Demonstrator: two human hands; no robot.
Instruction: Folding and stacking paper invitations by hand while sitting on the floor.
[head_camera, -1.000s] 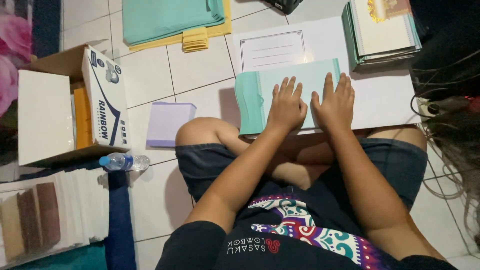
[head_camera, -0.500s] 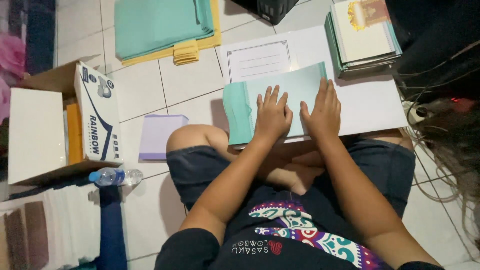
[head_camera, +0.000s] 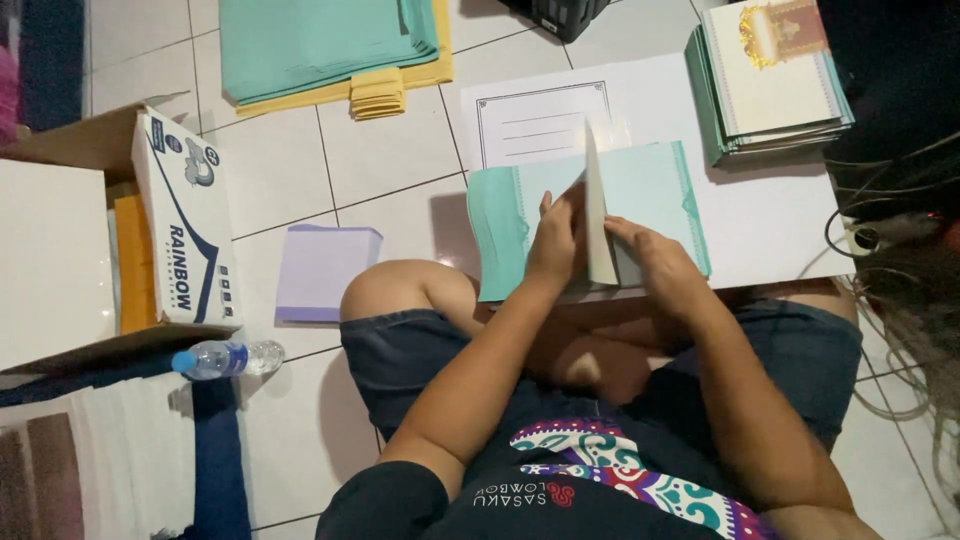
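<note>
A teal card cover (head_camera: 650, 190) lies open on a large white sheet (head_camera: 770, 225) on the tiled floor in front of my crossed legs. A white inner page (head_camera: 597, 215) stands upright along its middle fold. My left hand (head_camera: 555, 240) presses against the left side of that page. My right hand (head_camera: 655, 260) holds its lower right side. Beyond the cover lies a white sheet with a printed frame and lines (head_camera: 535, 120).
A stack of finished teal-edged cards (head_camera: 770, 85) sits at the upper right. Teal and yellow paper stacks (head_camera: 330, 50) lie at the top. An open cardboard box (head_camera: 175, 220), a lilac sheet (head_camera: 320, 270), a water bottle (head_camera: 225, 358) and white paper piles (head_camera: 130, 460) are on the left. Cables (head_camera: 880, 230) lie right.
Both hands were flat on the closed teal cover. Now the cover lies open and both hands hold a white page upright at its fold.
</note>
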